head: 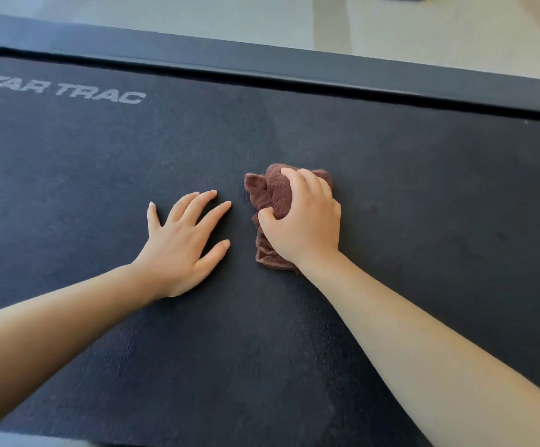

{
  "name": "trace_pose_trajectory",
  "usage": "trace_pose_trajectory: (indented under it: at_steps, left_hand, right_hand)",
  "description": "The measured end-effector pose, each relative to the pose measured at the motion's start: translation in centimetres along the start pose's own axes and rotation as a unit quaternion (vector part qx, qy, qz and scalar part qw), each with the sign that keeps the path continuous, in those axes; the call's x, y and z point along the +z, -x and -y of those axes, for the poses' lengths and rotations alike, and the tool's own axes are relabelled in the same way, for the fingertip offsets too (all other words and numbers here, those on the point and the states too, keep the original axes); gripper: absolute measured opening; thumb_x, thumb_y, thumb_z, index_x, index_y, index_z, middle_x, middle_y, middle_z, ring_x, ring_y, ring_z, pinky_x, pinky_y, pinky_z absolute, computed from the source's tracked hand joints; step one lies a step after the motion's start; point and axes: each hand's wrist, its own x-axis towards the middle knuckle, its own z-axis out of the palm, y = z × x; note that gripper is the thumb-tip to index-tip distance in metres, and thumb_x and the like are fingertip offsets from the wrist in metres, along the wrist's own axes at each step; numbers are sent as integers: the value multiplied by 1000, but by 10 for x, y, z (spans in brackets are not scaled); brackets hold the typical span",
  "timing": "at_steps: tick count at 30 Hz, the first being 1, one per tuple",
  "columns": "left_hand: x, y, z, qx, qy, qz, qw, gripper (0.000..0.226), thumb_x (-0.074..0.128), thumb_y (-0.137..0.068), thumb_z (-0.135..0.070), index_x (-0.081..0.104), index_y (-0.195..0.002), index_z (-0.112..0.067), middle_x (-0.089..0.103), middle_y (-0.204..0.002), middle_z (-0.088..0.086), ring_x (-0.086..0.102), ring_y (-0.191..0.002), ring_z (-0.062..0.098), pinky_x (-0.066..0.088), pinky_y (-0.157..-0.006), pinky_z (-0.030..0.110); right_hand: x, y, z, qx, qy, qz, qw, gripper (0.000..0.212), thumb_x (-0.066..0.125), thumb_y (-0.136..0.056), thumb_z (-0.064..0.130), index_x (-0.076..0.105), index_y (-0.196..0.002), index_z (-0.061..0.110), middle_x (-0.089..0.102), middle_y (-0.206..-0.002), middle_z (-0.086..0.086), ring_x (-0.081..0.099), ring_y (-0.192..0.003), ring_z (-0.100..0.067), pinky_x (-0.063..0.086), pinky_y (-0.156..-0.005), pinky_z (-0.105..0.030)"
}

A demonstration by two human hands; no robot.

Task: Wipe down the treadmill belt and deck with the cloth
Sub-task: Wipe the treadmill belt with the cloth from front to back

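We see the dark treadmill belt (423, 195) spread under both hands and running on past them to every side. Beyond the fingertips lies the black side rail of the deck (326, 71), a long strip along the belt's far edge, and past that rail a pale floor (230, 17). Well to the left of the left hand and further out, grey lettering (68, 93) on the belt reads STAR TRAC.

Both bare forearms reach forward onto the belt. The left hand (181, 250) lies flat, palm down, its fingers straight and spread wide, holding nothing. Just beside it, apart by a narrow gap of belt, the right hand (307, 221) curls over a bunched brown cloth (271, 191), thumb and fingers gripping its folds. The cloth rests on the belt under that palm, its edges showing beyond the fingertips and at the thumb side.
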Motion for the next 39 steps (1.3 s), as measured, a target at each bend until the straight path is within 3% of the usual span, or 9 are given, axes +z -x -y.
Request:
trace_pose_trajectory:
  at_steps: [6, 11, 13, 24, 30, 36, 39]
  left_hand:
    - [3, -69, 7, -1, -2, -4, 1000, 64, 21, -90, -60, 16, -147, -34, 12, -155, -4, 4, -143, 20, 4, -108, 66]
    - [-2, -146, 21, -94, 20, -49, 994, 61, 31, -94, -50, 21, -147, -21, 16, -156, 3, 9, -144, 21, 7, -113, 55]
    - [-2, -167, 25, -95, 22, -51, 994, 61, 31, -95, -49, 21, -148, -20, 15, -157, 2, 8, -144, 20, 5, -113, 54]
    - [8, -182, 32, -84, 24, -132, 987, 60, 38, -90, -49, 31, -144, -23, 26, -152, -2, 17, -141, 19, 7, -116, 48]
    - [5, -179, 29, -88, 17, -124, 988, 60, 41, -90, -48, 33, -143, -21, 29, -151, 0, 20, -140, 22, 10, -115, 49]
    - [-5, -166, 14, -86, -8, -107, 990, 57, 40, -92, -44, 36, -141, -15, 31, -151, 7, 24, -139, 27, 20, -112, 49]
    - [2, -150, -4, -94, 23, -77, 992, 63, 38, -91, -50, 30, -144, -17, 22, -155, 6, 14, -143, 27, 11, -114, 51]
  right_hand:
    - [7, -52, -11, 6, -4, -17, 1000, 60, 57, -78, 43, 46, -134, 25, 46, -137, 4, 36, -129, -19, 33, -103, -44]
    - [9, -101, -21, -5, -19, -3, 1000, 59, 59, -77, 43, 48, -133, 28, 47, -136, 8, 37, -129, -17, 32, -104, -42]
    - [13, -121, -23, -17, -24, 5, 1000, 58, 60, -77, 43, 49, -132, 29, 48, -136, 9, 38, -129, -16, 32, -104, -40]
    - [34, -210, -12, -34, -22, 13, 999, 50, 59, -75, 45, 54, -123, 34, 55, -125, 11, 45, -121, -17, 39, -100, -39]
    - [27, -185, -16, -31, -23, 15, 999, 57, 58, -76, 43, 49, -131, 29, 51, -133, 8, 41, -125, -20, 37, -101, -40]
    - [-5, -106, -29, -29, -13, 28, 999, 61, 60, -78, 41, 46, -135, 26, 46, -139, 6, 38, -130, -19, 36, -104, -41]
    - [-20, -54, -43, -30, -11, 17, 999, 62, 60, -78, 41, 46, -135, 25, 44, -141, 5, 36, -132, -18, 34, -105, -41]
